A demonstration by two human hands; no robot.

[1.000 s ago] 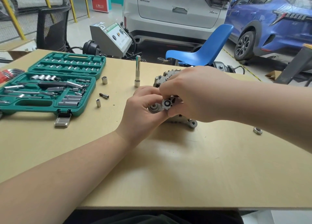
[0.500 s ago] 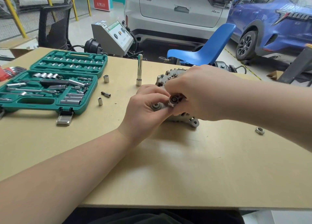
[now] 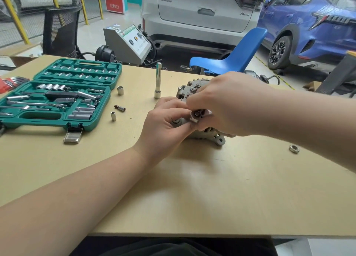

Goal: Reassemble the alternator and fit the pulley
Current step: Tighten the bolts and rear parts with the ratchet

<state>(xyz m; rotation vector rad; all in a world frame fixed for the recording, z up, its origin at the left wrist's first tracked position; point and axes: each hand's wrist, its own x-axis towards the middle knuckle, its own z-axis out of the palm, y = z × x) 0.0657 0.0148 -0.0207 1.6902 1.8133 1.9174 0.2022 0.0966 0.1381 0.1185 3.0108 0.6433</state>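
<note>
Parked cars, a blue plastic chair [image 3: 237,57] and a grey test console are filling the workshop behind the pale wooden tabletop [image 3: 192,188] where the work is going on.

At the centre of the table, the right hand [image 3: 227,105] is pinching a small silvery cylindrical part [image 3: 196,115], its bored end facing the camera, with fingers curled round it. The left hand [image 3: 167,124], coming in from seven o'clock, is clenching fingers and thumb on a second round metal boss [image 3: 175,121] just beside, at nine o'clock of the first. Both hands are pressed against the rough, grey cast-aluminium alternator body [image 3: 212,136], which is lying on the table under and behind them; its finned edge is showing at twelve o'clock and a bored mounting ear at five o'clock.

Judging by this, the small part is being seated on the housing's near face, so its axis, pointing roughly toward the viewer, probably has to stay square to that face.

A loose hexagonal steel nut [image 3: 294,149] is lying well apart at three o'clock, nearer the right hand. At nine to ten o'clock are standing a tall chromed extension socket [image 3: 158,80], short sockets, and the open green plastic socket case [image 3: 57,95].
</note>
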